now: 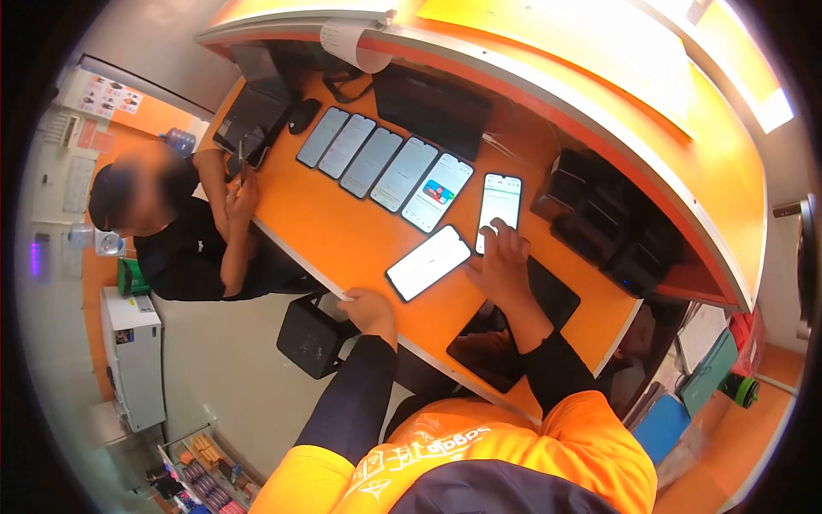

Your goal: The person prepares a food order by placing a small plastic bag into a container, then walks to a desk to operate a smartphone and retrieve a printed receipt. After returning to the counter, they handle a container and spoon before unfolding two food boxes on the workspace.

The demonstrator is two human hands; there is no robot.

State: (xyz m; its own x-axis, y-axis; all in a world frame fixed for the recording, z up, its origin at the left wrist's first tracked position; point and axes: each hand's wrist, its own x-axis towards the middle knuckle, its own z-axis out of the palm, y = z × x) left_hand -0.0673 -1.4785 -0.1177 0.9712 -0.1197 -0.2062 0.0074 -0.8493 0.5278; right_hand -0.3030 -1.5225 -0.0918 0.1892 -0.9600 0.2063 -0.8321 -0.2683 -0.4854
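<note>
My right hand (505,265) is over a lit smartphone (500,193) that lies on the orange counter (342,244); its fingers are spread, with fingertips at the lower part of the screen. Just left of that hand lies another phone (428,262), tilted, its screen mostly white. At the counter's front edge (329,278) my left hand (368,312) is closed around the rim, its fingertips partly hidden. Beyond both hands, several phones (372,163) lie in a slanted row, screens up. The nearest phone of the row (437,193) shows a coloured picture.
A dark glossy tablet-like slab (492,347) lies under my right forearm. Black boxy devices (599,218) stand at the right under the shelf. A black monitor-like panel (432,111) is at the back. On the left, another person (193,231) holds a phone. A black stool (310,336) stands below.
</note>
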